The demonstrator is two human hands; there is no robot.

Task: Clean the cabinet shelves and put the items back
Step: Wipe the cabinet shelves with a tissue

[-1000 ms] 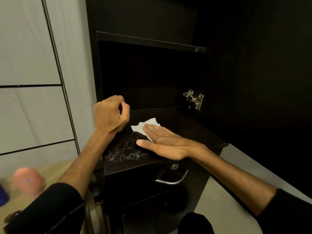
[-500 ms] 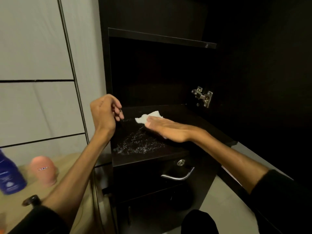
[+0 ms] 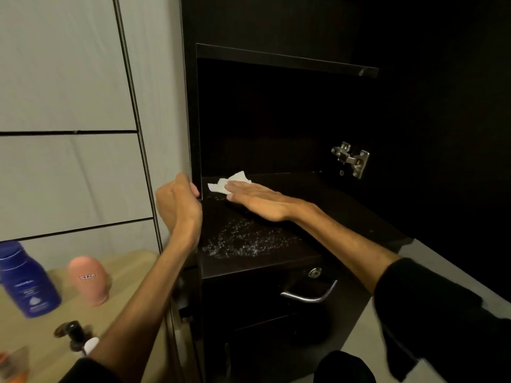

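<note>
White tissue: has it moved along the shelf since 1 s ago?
Yes. The white tissue under the right hand has slid toward the back-left corner of the shelf, away from the wet droplets near the front edge.

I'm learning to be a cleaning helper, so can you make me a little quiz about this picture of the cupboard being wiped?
1. True or false: the right hand lies flat on the white tissue on the dark shelf.
2. Which bottle stands nearer the cabinet: A) the blue bottle or B) the pink bottle?
3. Fill in: the shiny wet droplets lie near the shelf's ____ edge.

Key
1. True.
2. B.
3. Front. The left hand, fingers curled, is at the cabinet's left side and holds nothing that I can see.
</note>
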